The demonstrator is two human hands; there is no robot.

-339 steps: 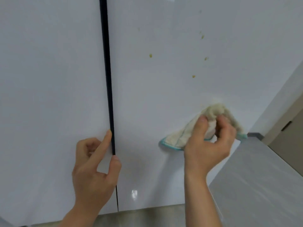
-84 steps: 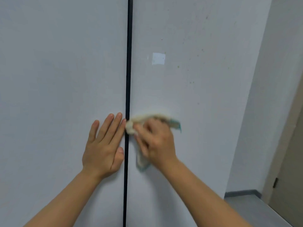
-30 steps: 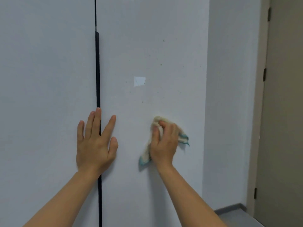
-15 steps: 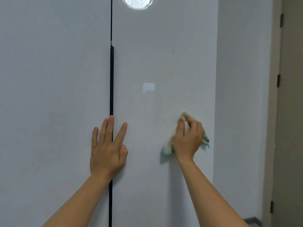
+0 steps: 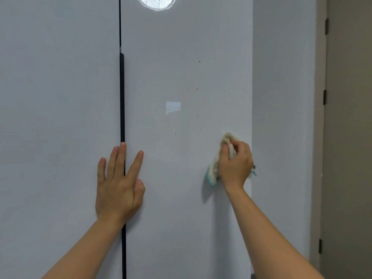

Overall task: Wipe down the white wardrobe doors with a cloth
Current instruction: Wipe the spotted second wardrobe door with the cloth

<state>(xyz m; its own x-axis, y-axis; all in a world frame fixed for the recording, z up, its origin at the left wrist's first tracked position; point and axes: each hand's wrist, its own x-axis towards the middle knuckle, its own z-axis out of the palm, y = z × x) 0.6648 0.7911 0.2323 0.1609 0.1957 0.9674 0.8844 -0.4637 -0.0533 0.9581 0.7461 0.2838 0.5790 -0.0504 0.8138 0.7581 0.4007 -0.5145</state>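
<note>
Two white wardrobe doors fill the view, the left door and the right door, split by a dark vertical gap. My left hand lies flat with straight fingers across the gap, touching both doors. My right hand grips a bunched cream cloth with a teal edge and presses it on the right door near its right edge. Small brownish specks dot the right door above the cloth.
A white side wall runs right of the wardrobe. Further right stands a beige room door with dark hinges. A round light reflection and a small square one show on the right door.
My right hand has slid the cloth rightward across the right door to its right edge. My left hand stays flat over the gap.
</note>
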